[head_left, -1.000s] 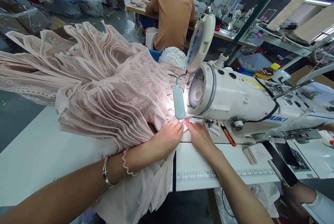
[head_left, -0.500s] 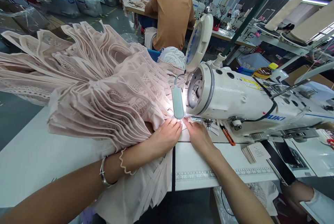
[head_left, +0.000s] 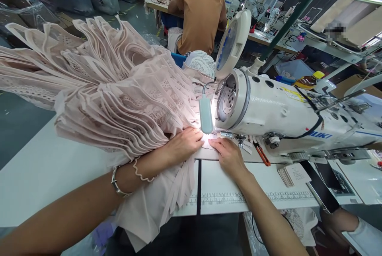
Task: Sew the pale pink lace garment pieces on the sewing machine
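Observation:
A big heap of pale pink lace fabric pieces [head_left: 119,101] lies on the white table [head_left: 44,172] left of a white sewing machine [head_left: 283,117]. My left hand [head_left: 183,144] rests palm down on the pink fabric, fingers together, just left of the needle area under the small lamp [head_left: 205,119]. My right hand [head_left: 228,154] lies flat on the fabric edge right below the machine head, fingers stretched toward the needle. Both hands press the cloth against the machine bed. The needle itself is washed out by the lamp's glare.
Orange-handled snips [head_left: 262,154] and a stack of paper tags [head_left: 294,174] lie right of my right hand. A dark phone [head_left: 320,188] sits nearby. A ruler strip [head_left: 238,198] runs along the table front. A person in a tan shirt [head_left: 201,9] sits beyond, back turned. Another person's sleeve [head_left: 358,232] shows at lower right.
Both hands have slid slightly toward me and left with the fabric. The view has tilted down a little. The fabric heap has shifted a bit.

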Demonstrator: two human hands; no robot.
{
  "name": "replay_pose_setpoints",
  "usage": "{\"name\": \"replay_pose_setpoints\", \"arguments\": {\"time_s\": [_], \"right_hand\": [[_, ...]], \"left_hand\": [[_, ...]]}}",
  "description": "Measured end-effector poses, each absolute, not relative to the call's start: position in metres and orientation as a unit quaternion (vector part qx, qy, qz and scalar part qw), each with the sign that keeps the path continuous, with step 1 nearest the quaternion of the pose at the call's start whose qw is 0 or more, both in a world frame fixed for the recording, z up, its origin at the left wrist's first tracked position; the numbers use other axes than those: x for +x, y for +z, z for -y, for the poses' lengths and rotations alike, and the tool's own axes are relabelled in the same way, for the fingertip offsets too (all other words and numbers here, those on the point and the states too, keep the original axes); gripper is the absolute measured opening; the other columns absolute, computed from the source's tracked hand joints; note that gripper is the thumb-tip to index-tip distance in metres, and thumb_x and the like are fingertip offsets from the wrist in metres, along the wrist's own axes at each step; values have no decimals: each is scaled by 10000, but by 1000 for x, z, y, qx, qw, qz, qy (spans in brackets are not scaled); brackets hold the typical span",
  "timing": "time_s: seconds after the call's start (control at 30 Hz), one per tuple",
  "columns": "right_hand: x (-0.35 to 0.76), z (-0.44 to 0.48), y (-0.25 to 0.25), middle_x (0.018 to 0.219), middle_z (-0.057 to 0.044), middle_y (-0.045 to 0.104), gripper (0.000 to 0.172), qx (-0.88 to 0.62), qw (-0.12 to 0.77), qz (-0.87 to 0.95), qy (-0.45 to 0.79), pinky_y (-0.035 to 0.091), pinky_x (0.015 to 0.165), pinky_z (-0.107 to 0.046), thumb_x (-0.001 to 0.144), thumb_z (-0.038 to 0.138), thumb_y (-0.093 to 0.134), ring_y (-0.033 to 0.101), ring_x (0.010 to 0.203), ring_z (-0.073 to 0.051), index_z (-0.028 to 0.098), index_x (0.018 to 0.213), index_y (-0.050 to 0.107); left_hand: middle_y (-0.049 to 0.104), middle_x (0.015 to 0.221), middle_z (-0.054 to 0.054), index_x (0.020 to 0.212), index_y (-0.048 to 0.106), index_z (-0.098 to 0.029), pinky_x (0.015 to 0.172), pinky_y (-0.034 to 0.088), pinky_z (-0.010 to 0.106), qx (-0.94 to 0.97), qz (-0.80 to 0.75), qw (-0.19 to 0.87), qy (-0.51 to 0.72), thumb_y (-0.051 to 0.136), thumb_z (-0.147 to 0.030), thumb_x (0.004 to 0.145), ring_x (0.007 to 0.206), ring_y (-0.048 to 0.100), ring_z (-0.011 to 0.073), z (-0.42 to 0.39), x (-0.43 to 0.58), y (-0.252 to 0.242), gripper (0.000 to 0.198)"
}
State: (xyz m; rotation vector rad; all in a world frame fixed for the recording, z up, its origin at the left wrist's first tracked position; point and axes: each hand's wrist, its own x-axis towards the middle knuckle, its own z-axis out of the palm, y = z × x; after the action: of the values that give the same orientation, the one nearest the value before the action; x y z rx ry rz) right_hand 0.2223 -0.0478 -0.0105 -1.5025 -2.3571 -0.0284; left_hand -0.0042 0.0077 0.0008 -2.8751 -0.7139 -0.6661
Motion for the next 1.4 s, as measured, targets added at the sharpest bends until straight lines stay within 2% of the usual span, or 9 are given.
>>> {"name": "replay_pose_setpoints", "arguments": {"time_s": [0.17, 0.33, 0.47, 0.73, 0.83, 0.97, 1.03, 1.13, 1.4], "right_hand": [[220, 51, -4, 1008, -37, 749, 477, -530, 231, 816, -3, 545, 841, -296, 891, 18, 377, 668, 960, -179, 255, 1096, 737], [218, 52, -2, 902, -17, 753, 376, -494, 280, 823, -6, 532, 793, -261, 904, 36, 414, 674, 859, -147, 231, 953, 732], [218, 51, -4, 867, -11, 747, 362, -456, 320, 830, -30, 517, 752, -243, 888, -5, 426, 663, 826, -135, 215, 931, 711], [215, 51, 0, 853, -7, 732, 370, -447, 325, 833, -17, 503, 733, -237, 874, -9, 430, 646, 821, -128, 214, 929, 719], [215, 52, 4, 856, -8, 725, 362, -434, 307, 847, -11, 500, 744, -252, 866, 11, 468, 632, 831, -139, 225, 952, 747], [218, 53, 5, 843, -22, 712, 337, -418, 273, 867, -2, 503, 726, -254, 906, 48, 490, 614, 818, -142, 232, 933, 772], [220, 54, 4, 917, -41, 722, 343, -423, 261, 868, -13, 514, 723, -251, 923, 61, 489, 623, 870, -149, 242, 957, 778], [221, 55, 1, 1034, -45, 743, 376, -433, 248, 865, -44, 542, 792, -265, 926, 37, 478, 646, 956, -158, 253, 1010, 775], [227, 52, -7, 1082, -32, 768, 453, -427, 225, 875, -42, 577, 924, -304, 905, -4, 471, 690, 1036, -163, 264, 1151, 741]], "left_hand": [[627, 850, 24, 937, 675, -163, 765, 420, 269, -953, 202, 11, -225, 420, -68, 1020, 789, 544, 147, -9, -5, 1, 284], [654, 829, 37, 864, 665, -146, 739, 422, 287, -961, 165, 9, -219, 438, -42, 1002, 805, 560, 163, -11, -3, -7, 285], [635, 790, 49, 828, 648, -139, 705, 415, 303, -957, 181, 33, -226, 430, -22, 992, 775, 542, 180, -9, -2, -8, 297], [630, 785, 43, 851, 643, -123, 663, 389, 300, -955, 172, 27, -240, 441, -28, 993, 732, 524, 170, -7, -3, -7, 264], [631, 814, 47, 844, 633, -131, 713, 416, 298, -957, 180, 14, -227, 447, -54, 999, 774, 545, 178, -6, -3, -5, 253], [658, 1002, 86, 909, 606, -136, 846, 458, 317, -952, 228, -13, -203, 432, -74, 999, 911, 594, 201, -1, -7, -1, 206], [650, 1148, 121, 991, 595, -128, 925, 458, 329, -954, 232, -24, -190, 407, -41, 982, 1048, 601, 218, 1, -9, -1, 206], [625, 1247, 146, 1052, 575, -132, 999, 439, 352, -957, 226, -41, -178, 376, 20, 939, 1181, 578, 234, 2, -11, -2, 275], [626, 1241, 147, 1032, 563, -146, 973, 461, 361, -958, 244, -55, -142, 313, 71, 872, 1162, 586, 246, 0, -10, 2, 368]]}}
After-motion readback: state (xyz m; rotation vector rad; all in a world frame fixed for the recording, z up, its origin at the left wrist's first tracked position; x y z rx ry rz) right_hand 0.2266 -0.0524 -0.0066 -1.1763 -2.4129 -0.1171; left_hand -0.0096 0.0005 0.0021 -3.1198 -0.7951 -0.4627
